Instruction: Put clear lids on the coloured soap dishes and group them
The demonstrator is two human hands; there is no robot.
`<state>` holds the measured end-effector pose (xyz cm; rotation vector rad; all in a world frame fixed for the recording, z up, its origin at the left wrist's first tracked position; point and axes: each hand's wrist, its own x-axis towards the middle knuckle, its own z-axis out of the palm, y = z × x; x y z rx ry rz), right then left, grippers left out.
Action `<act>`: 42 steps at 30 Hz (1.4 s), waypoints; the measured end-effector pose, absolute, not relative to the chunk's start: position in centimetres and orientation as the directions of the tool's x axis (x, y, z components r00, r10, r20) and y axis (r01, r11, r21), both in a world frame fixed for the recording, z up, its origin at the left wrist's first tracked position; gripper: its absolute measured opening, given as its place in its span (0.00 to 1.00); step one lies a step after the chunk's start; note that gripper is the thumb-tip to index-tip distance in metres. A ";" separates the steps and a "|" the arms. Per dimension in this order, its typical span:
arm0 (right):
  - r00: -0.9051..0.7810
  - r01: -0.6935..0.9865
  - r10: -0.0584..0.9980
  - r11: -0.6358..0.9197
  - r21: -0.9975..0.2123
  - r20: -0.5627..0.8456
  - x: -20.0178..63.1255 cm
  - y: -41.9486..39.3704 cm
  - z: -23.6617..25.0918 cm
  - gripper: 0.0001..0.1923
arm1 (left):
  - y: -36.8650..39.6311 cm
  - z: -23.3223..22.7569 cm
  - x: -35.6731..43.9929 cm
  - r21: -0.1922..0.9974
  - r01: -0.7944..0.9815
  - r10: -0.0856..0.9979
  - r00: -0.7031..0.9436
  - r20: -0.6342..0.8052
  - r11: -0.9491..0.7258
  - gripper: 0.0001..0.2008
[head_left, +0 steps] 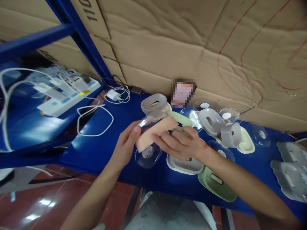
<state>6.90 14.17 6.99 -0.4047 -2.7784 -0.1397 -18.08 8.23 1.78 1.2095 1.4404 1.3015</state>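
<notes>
My left hand (128, 140) is closed, with its thumb pressed over the near corner of a clear plastic lid (153, 116). Right against that lid is a flat peach-coloured piece (155, 132); whether the two are joined I cannot tell. Bent fingers of my right hand (181, 143) press on the lower edge of the peach piece. Beneath the hands lie another clear lid (148, 156) with a round label and a grey-white oval tray (184, 164) with a cream rim. Behind them a light green part (181, 118) is partly hidden.
Grey slotted covers (153, 103), a grey cup (230, 134), a green tray (218, 185) and clear lids (259, 134) crowd the blue table (91, 153). A blurred-out screen (182, 92) leans on the cardboard. At left lie a power strip (69, 99) and white cables.
</notes>
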 end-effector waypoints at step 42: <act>-0.833 0.368 0.469 0.866 -0.338 0.295 9.0 10.2 9.9 0.19 | 2.2 1.0 -13.8 0.870 0.289 0.902 -0.049 0.430 -0.399 0.41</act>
